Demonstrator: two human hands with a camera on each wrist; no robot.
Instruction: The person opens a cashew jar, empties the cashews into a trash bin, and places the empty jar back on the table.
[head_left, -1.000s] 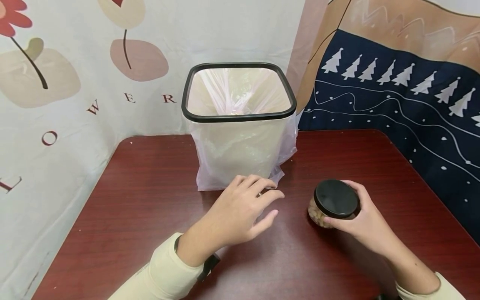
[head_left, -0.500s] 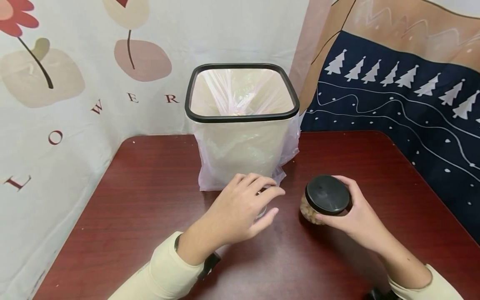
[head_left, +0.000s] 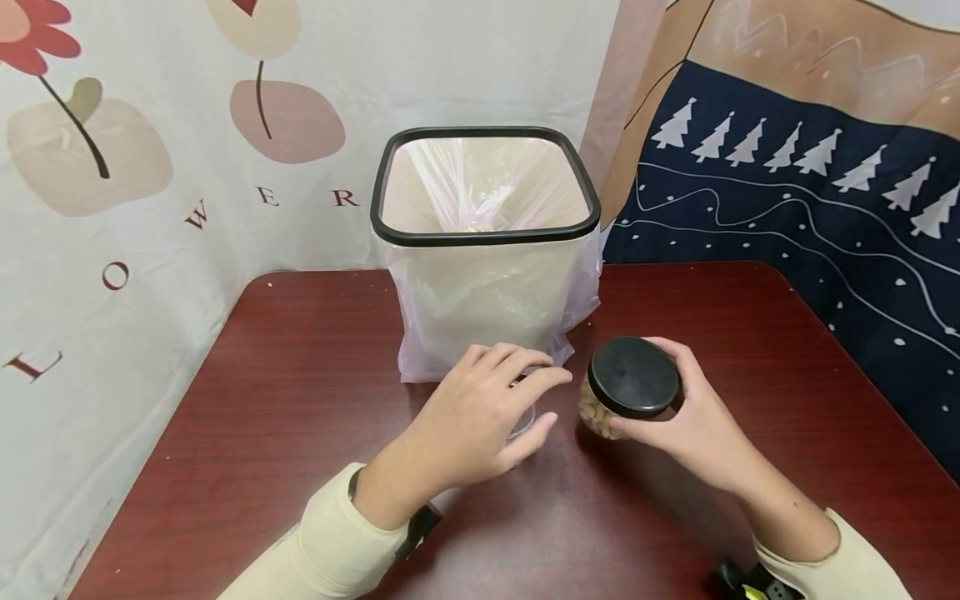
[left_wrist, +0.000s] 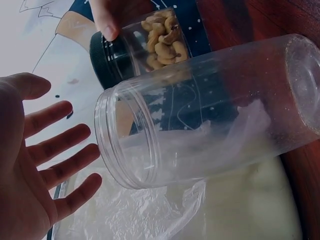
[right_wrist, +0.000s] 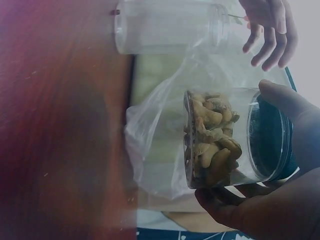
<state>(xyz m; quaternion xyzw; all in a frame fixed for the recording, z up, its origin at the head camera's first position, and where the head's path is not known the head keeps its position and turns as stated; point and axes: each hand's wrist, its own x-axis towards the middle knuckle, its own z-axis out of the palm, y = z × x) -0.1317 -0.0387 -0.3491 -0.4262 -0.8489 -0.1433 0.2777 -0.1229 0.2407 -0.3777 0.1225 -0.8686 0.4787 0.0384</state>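
My right hand (head_left: 705, 421) grips a clear jar of cashews (head_left: 600, 408) near its black lid (head_left: 633, 377), thumb on the near side. In the right wrist view the jar, about half full of cashews (right_wrist: 212, 135), is held above the table. My left hand (head_left: 476, 417) hovers, fingers spread and loosely bent, over a second clear jar (head_left: 522, 421). The left wrist view shows this taller jar (left_wrist: 200, 115) standing lidless with nothing inside, its threaded mouth (left_wrist: 122, 140) close by the fingertips. From the head view most of it is hidden under my left hand.
A cream trash bin (head_left: 480, 292) with a black rim (head_left: 480, 238) and a pale purple plastic liner (head_left: 581, 287) stands behind the hands. The dark red tabletop (head_left: 315, 358) is bounded by a printed cloth (head_left: 300, 50) at the back and right.
My right hand has carried the cashew jar left and slightly away from me, closer to the left hand. The left hand has barely moved, and the view has shifted a little.
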